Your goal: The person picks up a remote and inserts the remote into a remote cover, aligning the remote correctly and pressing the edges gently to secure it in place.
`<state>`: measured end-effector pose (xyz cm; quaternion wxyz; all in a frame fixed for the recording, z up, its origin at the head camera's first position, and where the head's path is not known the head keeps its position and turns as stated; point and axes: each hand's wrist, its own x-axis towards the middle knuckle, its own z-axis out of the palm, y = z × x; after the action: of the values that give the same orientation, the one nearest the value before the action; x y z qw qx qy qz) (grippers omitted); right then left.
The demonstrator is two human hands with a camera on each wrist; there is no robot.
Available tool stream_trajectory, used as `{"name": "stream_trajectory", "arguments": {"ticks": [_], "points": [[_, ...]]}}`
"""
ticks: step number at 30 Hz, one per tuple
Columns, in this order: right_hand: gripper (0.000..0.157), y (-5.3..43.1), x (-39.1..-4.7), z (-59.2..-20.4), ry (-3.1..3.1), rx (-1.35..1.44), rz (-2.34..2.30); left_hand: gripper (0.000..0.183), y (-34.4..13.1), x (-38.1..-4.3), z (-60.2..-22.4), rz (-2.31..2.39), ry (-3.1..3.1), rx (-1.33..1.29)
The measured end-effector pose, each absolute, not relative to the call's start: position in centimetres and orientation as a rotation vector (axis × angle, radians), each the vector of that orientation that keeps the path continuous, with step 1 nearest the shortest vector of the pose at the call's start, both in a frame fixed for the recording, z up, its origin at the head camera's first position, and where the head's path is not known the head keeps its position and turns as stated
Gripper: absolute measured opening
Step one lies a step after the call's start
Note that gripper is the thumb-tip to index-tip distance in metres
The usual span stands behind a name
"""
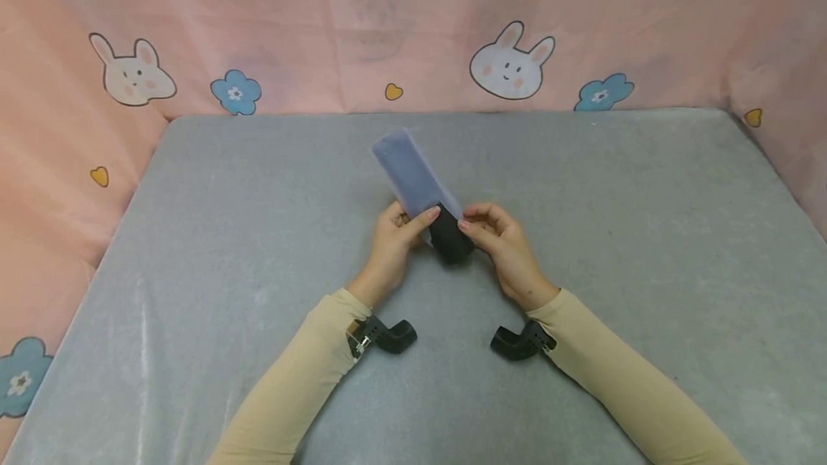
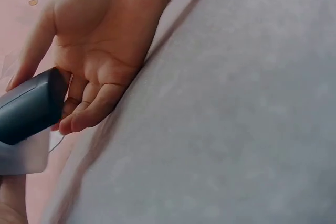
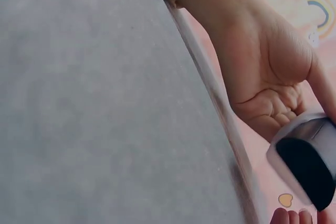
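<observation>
In the head view, a black block-like object (image 1: 451, 237) with a rounded end lies at the near end of a translucent bluish plastic sleeve (image 1: 407, 163). My left hand (image 1: 390, 246) holds both from the left, thumb on the black object's upper edge and fingers underneath. From the right, my right hand (image 1: 507, 250) pinches the sleeve's edge beside the black object. The left wrist view shows the black object (image 2: 32, 107) lying over the pale sleeve (image 2: 26, 156). In the right wrist view, the sleeve (image 3: 281, 157) surrounds the dark end (image 3: 307, 169).
A grey cloth-covered table (image 1: 258, 235) spreads beneath the hands. Behind and beside it hangs a pink curtain (image 1: 291, 27) printed with rabbits, flowers and hearts. Black wrist mounts (image 1: 394, 336) stick out from both beige sleeves.
</observation>
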<state>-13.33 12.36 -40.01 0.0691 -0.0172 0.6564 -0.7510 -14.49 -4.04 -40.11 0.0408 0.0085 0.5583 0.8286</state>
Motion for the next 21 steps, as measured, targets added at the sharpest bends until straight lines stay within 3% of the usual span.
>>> {"name": "stream_trajectory", "arguments": {"ticks": [6,13,21], "points": [[0.008,12.48,-13.39,-40.02,1.947,-0.155,-2.163,0.013,-4.38,-14.77,-39.90,2.706,1.515,-0.017],[0.024,12.42,-13.24,-39.94,1.835,-0.254,-2.069,0.016,-4.73,-14.81,-39.75,2.775,1.307,0.040],[0.022,12.35,-13.15,-39.96,1.790,-0.278,-2.086,0.039,-4.78,-14.87,-39.47,2.815,1.235,0.043]]}}
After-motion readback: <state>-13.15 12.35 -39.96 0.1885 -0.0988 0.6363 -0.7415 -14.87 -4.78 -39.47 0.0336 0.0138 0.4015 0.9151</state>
